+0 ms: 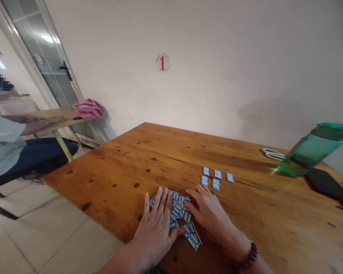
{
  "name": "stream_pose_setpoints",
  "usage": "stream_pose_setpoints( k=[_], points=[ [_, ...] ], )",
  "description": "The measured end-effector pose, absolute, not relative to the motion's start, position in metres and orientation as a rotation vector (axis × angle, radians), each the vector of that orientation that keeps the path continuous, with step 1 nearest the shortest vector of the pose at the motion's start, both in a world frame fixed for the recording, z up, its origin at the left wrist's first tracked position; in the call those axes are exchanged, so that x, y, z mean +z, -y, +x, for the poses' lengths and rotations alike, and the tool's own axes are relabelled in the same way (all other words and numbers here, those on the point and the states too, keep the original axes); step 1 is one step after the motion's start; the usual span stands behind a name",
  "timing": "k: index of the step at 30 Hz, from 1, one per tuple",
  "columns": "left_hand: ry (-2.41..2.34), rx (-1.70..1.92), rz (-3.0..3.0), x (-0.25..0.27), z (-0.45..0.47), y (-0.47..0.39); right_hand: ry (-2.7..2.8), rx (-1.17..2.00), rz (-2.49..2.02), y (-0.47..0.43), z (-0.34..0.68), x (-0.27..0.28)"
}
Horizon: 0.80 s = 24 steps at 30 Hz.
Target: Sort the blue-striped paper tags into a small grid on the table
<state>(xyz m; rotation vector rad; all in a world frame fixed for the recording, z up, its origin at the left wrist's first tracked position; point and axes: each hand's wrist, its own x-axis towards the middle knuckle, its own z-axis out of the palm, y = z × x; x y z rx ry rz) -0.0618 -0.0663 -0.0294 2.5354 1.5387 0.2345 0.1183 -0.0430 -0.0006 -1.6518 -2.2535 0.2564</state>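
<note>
A heap of small blue-and-white patterned cards lies spread on the wooden table, the pieces overlapping at different angles. My left hand rests flat over the heap's left side, fingers stretched and thumb apart, hiding some of the cards. At the heap's right edge is my right hand, its fingers loosely bent and apart, fingertips touching the cards. Some cards stick out toward me below the heap. Beyond my right hand, several small blue-and-white cards lie apart from one another in two rough rows.
On the right of the wooden table a green bottle appears tilted, near a white cable and a dark flat case. At left a person sits at another table with a pink cloth. A wall stands behind.
</note>
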Motion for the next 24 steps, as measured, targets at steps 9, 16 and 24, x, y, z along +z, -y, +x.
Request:
stream_pose_setpoints(
  k=[9, 16, 24],
  points=[
    [-1.353, 0.957, 1.874, 0.013, -0.063, 0.018, 2.299, 0.346, -1.676, 0.04, 0.124, -0.003],
    [-1.013, 1.119, 1.503, 0.024, -0.026, -0.029, 2.237, 0.377, -1.614, 0.039, 0.122, -0.008],
    [-0.884, 0.917, 1.375, -0.004, -0.023, -0.027, 1.755, 0.912, -1.436, 0.031, 0.124, -0.014]
  ],
)
